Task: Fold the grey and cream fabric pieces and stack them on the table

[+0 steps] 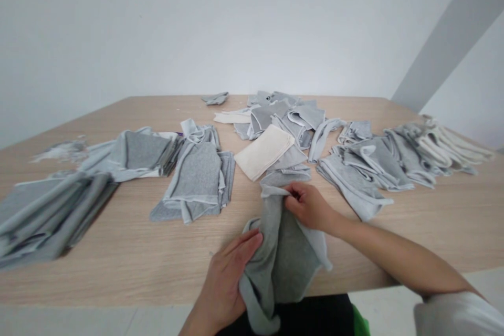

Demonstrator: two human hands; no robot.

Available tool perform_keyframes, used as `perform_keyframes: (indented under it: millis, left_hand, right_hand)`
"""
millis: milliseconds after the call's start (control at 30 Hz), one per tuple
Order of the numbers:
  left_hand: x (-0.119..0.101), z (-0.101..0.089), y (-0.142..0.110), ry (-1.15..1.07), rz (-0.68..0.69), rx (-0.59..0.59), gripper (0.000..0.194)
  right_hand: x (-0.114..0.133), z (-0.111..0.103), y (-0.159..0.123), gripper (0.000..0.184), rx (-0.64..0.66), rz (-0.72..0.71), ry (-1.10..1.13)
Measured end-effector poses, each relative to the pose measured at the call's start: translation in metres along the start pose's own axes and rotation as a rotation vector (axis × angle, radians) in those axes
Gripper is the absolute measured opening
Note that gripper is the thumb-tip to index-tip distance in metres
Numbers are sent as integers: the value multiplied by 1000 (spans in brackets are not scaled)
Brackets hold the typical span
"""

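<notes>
Head view: I find the held grey cloth (293, 257) over the table's (137, 257) near edge. The right hand (311, 209) pinches its upper edge, fingers curled closed. The left hand (228, 275) lies against its left side, fingers nearly straight; I cannot tell whether it grips. A cream cloth (263, 151) lies farther off.

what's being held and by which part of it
A gray cloth: the right grip pinches its upper edge; the left grip lies against its side, perhaps holding too.
</notes>
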State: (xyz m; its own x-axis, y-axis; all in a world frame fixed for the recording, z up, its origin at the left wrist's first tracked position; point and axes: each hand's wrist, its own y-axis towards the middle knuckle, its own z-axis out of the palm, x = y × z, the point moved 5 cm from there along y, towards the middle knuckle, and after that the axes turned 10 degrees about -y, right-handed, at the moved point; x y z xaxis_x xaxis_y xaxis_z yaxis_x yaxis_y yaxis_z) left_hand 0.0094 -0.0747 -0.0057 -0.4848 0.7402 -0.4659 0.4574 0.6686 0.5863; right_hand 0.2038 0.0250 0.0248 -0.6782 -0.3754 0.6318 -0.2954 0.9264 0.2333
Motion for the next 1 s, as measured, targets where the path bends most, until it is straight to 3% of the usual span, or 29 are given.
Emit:
perform_keyframes:
  millis: [267,533,667,833,900,1000]
  left_hand:
    - [8,-5,-10,236,-86,-186,52]
    - [3,-18,-14,251,-275,-412,36]
    - [3,-26,-17,136,-479,-544,31]
    - [13,-30,-17,-95,-791,-648,25]
    - [17,-29,-16,-102,-835,-634,28]
    - [19,-31,-18,62,-813,-587,46]
  right_hand:
    - [7,-47,1,22,-283,-57,43]
    - [-6,-72,6,20,-487,114,125]
    - [-18,-67,13,22,-401,213,307]
    - [-22,-51,16,28,-166,276,414]
    - [-20,-45,16,29,-81,266,452]
    - [-15,-42,15,29,-42,227,567]
